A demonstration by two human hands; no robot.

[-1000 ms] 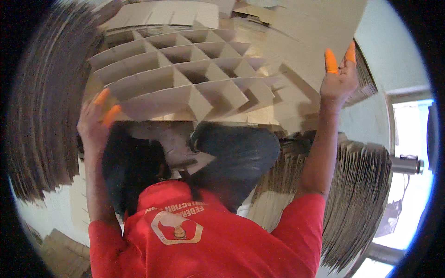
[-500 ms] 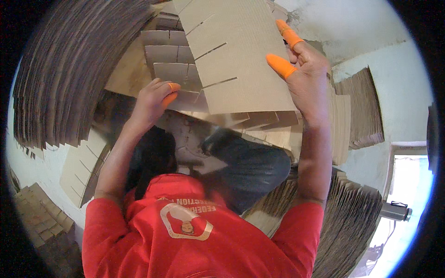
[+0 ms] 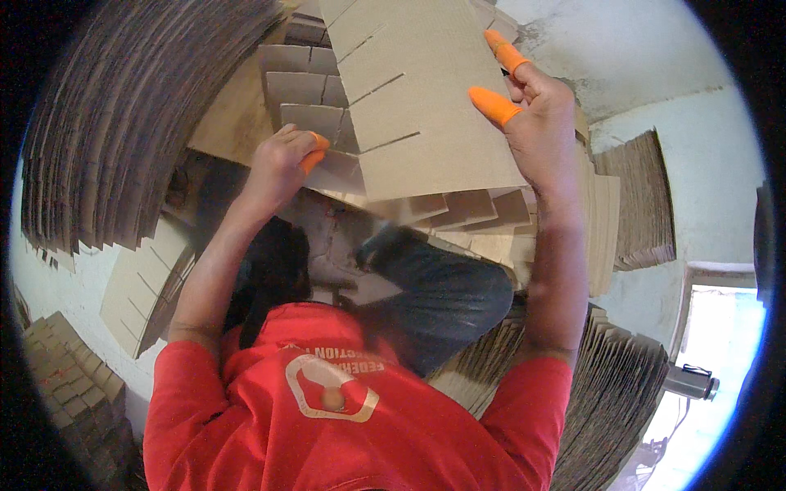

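Note:
A large slotted cardboard sheet point(image 3: 434, 123) stands tilted above a row of shorter cardboard strips point(image 3: 311, 88). My right hand point(image 3: 540, 123) is at the sheet's right edge, its thumb lying over the near face and the other fingers at or behind the edge. Orange finger covers sit on the thumb and index finger. Left of the sheet, my left hand point(image 3: 280, 168) has its fingers pressed together, also in orange covers, at the end of the nearest cardboard strip point(image 3: 337, 173). Folded strip ends point(image 3: 471, 211) show below the sheet's lower edge.
A tall stack of cardboard sheets point(image 3: 123, 123) rises at the left, with slotted sheets point(image 3: 143, 286) leaning below it. More stacks point(image 3: 634, 200) stand against the right wall and a bundle point(image 3: 610, 393) lies beside my right arm. Small cardboard pieces point(image 3: 74, 368) are piled at lower left.
My left hand has shifted slightly right and up, closer to the big sheet's slotted edge. My right hand stays at the sheet's right edge, almost unmoved.

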